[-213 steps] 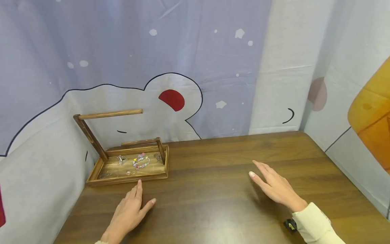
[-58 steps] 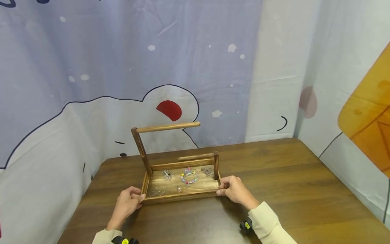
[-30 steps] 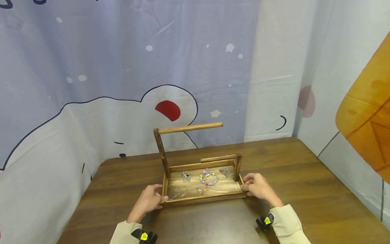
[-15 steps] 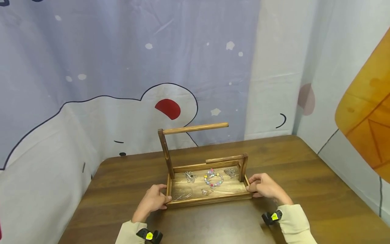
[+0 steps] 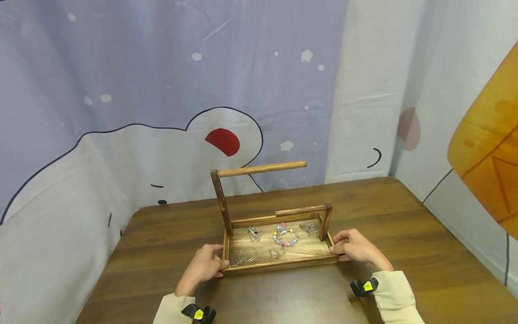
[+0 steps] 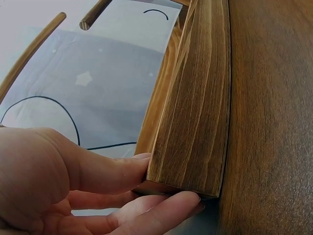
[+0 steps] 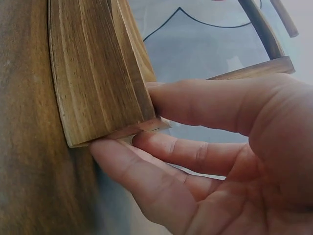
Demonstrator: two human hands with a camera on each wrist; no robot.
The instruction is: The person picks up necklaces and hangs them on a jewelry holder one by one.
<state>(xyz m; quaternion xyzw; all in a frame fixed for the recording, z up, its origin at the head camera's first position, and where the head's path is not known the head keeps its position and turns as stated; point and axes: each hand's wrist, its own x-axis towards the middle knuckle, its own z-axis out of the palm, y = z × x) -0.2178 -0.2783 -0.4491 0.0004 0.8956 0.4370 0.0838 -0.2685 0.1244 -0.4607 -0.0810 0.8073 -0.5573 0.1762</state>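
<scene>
A wooden jewelry stand (image 5: 279, 267) with a shallow tray base sits on the table between my hands. My left hand (image 5: 203, 265) grips its left front corner, thumb over the rim and fingers against the end wall, as the left wrist view shows. At the opposite end my right hand (image 5: 356, 248) pinches the right front corner the same way. Inside the tray lie a beaded bracelet (image 5: 285, 236), a silver chain (image 5: 254, 233) at the back left, another chain (image 5: 308, 229) at the back right, a small pendant piece (image 5: 275, 254) and thin wire hoops (image 5: 243, 258).
Two posts rise from the tray: a tall one at the left with a long bar (image 5: 263, 168), a short one at the right with a shorter bar (image 5: 300, 210). The brown wooden table (image 5: 170, 229) ends at a patterned curtain (image 5: 283, 90) behind.
Both hands, first apart on the table, have taken hold of the stand's ends. The stand has slid from the far left to the middle, with only slight movement in the last half second.
</scene>
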